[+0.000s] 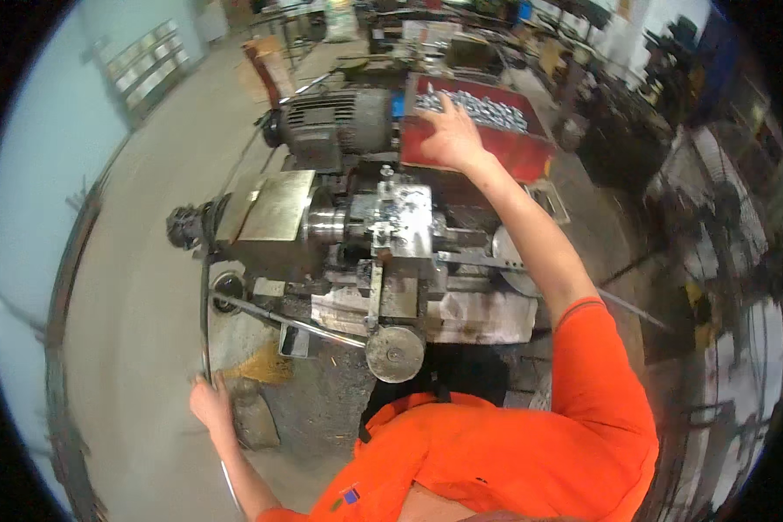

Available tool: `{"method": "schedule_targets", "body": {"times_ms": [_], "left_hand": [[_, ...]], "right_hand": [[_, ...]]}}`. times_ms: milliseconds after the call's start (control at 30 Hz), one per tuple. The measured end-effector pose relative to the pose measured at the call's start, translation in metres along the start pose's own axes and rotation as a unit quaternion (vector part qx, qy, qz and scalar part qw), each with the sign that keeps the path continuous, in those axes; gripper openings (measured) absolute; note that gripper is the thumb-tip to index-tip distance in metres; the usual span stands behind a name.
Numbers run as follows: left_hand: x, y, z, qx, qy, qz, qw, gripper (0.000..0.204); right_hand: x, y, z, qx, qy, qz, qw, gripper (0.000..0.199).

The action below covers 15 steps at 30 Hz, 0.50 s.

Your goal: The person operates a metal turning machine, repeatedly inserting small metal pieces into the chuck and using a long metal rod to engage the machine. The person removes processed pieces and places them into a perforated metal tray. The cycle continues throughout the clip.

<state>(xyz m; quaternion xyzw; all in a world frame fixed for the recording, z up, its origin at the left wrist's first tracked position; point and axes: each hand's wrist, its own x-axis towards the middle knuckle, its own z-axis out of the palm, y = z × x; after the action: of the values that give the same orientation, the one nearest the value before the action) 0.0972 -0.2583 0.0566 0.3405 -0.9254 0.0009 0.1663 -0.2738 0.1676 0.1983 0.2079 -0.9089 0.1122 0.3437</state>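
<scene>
reaching over a red bin [520,150] of small metal parts [500,115], right hand [451,137] spread, left hand [210,404] gripping a dark lever [204,322]

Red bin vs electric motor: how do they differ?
Colour: the red bin is red; the electric motor is dark grey.
Form: the bin is open-topped, holding small metal parts; the motor has a ribbed, rounded casing.
Hands: the right hand overlaps the bin in view; no hand is at the motor.
Shared: both sit beyond the machine's spindle.

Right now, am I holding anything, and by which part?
Your left grip holds the dark lever by its lower end; whether your right grip, at the red bin, holds anything can't be told.
</scene>
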Motion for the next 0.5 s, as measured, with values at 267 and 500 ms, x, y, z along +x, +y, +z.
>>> {"method": "schedule_targets", "body": {"times_ms": [267,500], "left_hand": [[0.008,0.147,0.024,-0.339,-0.14,0.202,0.908,0.018],[0.003,0.202,0.113,-0.399,-0.268,0.307,0.821,0.014]], "right_hand": [[-0.216,0.063,-0.083,0.223,-0.068,0.088,0.969,0.04],[-0.586,0.057,-0.177,-0.025,-0.3,0.477,0.826,0.024]]}}
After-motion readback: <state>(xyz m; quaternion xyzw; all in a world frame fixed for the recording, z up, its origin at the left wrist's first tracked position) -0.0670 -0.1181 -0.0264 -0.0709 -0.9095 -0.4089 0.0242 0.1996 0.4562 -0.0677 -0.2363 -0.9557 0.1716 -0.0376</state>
